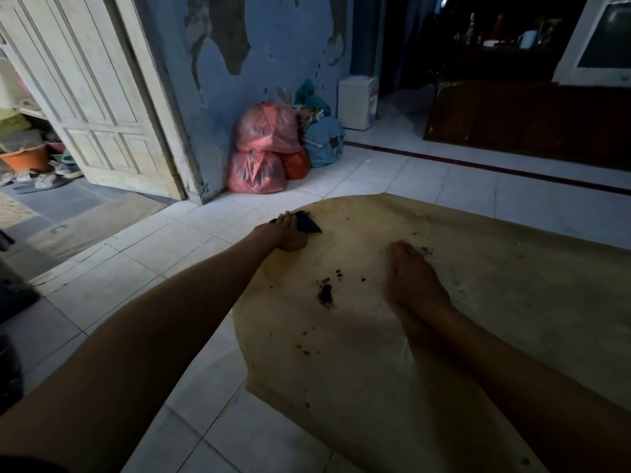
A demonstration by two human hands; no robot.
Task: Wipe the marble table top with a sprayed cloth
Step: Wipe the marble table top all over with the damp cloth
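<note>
Hands work apart on the marble table top (444, 336): the left hand (288, 233) presses a dark cloth (307, 224) at the far left edge, the right hand (413, 278) lies flat; dark crumbs (326, 293) sit between them, nearer the right hand.

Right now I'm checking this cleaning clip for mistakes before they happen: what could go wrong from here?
1. The left hand holds the dark cloth at the table top edge; a stroke outward could push dirt onto the white floor tiles.
2. The dark crumb pile lies mid-table; a damp cloth may smear it rather than lift it.
3. The right hand rests flat near scattered crumbs and could pick them up or spread them.
</note>
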